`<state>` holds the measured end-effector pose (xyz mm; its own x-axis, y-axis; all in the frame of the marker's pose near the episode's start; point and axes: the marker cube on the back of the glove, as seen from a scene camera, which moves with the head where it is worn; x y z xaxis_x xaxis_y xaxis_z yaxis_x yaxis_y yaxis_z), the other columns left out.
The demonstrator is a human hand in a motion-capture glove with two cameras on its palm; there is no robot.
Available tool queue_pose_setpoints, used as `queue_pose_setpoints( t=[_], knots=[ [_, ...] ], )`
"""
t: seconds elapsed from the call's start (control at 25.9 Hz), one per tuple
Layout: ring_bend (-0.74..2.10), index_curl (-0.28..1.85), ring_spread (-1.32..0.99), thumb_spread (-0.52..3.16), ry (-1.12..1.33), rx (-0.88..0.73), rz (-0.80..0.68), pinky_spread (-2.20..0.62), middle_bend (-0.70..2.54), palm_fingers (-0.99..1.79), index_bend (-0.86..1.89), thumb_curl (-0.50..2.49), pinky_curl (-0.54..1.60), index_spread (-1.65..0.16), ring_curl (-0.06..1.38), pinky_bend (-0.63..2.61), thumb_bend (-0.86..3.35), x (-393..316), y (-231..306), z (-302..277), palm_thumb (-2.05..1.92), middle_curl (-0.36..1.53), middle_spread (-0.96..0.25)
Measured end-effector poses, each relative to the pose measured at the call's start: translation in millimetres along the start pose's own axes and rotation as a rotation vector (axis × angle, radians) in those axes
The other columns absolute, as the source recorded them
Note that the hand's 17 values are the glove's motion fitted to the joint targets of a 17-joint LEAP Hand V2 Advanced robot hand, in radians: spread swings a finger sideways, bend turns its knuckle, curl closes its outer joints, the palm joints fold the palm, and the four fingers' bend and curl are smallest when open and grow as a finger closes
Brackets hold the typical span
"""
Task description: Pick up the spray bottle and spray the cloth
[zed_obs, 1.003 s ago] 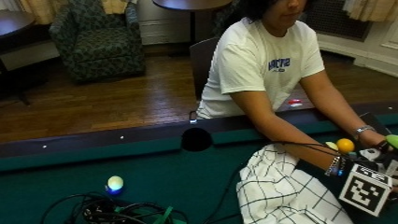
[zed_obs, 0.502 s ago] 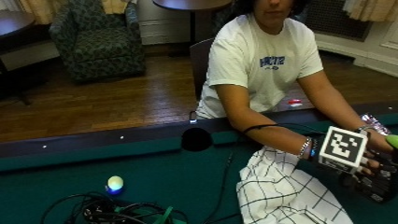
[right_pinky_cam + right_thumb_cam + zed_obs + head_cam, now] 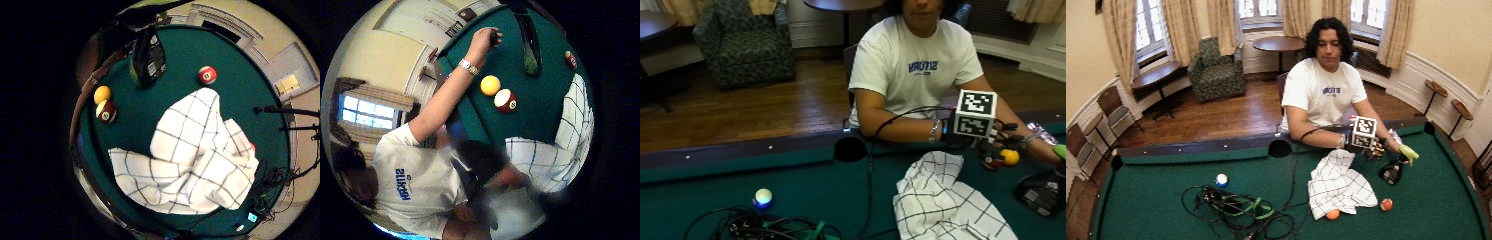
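On the green felt near the person lies the white cloth [image 3: 946,205] with a black grid, crumpled. The black spray bottle [image 3: 1043,192] with a green trigger [image 3: 1059,150] stands upright on the felt beside the cloth. My gloved right hand [image 3: 956,137] hovers over the near rail above the cloth's end, apart from both, its fingers relaxed and holding nothing. The person's bare left hand [image 3: 487,40] rests by the top of the bottle [image 3: 530,45]. The little finger side palm view looks down on the cloth [image 3: 195,160] and the bottle [image 3: 150,57].
A yellow ball [image 3: 1009,156] and a maroon striped ball [image 3: 991,162] sit by the rail between my hand and the bottle. A red ball [image 3: 1386,204] and an orange one [image 3: 1333,214] lie by the cloth's far edge. Cables [image 3: 760,227] and a white-blue ball [image 3: 763,196] lie left of it.
My right hand has risen off the cloth and drawn back toward the rail and the person. The cloth and the bottle have stayed put.
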<state>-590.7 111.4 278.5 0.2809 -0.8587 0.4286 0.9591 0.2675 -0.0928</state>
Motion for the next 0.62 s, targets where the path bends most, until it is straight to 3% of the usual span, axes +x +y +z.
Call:
queue_pose_setpoints(
  t=[0.62],
  knots=[
    [0.31, 0.23, -0.12, 0.89, -0.006, 0.047, -0.126, 0.24, 0.19, 0.16, 0.12, 0.36, 0.38, -0.46, 0.31, 0.51, -0.04, -44.4, 35.8, -46.2, 0.23, 0.33, -0.15]
  ],
)
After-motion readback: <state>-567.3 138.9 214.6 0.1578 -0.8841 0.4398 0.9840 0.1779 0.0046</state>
